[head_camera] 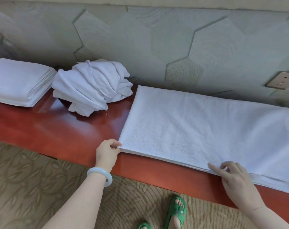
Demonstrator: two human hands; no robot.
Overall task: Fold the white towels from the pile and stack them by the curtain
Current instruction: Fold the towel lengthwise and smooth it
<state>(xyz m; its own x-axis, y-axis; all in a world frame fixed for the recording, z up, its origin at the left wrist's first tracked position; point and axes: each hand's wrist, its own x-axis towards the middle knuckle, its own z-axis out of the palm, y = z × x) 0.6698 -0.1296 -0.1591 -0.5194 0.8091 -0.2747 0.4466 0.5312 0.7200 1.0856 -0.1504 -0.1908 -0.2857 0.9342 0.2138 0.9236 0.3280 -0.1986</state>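
Observation:
A white towel (pixel 198 129), folded once, lies spread flat on the right half of the red wooden bench (pixel 66 129). My left hand (pixel 107 150) pinches its near left corner at the bench's front edge. My right hand (pixel 236 179) rests on the towel's near edge, index finger stretched out along the hem and the other fingers loosely curled. A crumpled pile of white towels (pixel 92 86) sits on the bench left of the spread towel. Further left lies a neat stack of folded towels (pixel 19 81).
The bench runs along a green wall with hexagon patterns. A wall socket (pixel 281 80) is at the right. A strip of curtain (pixel 1 28) shows at the far left. Below the bench is patterned carpet, with my feet in green slippers (pixel 176 210).

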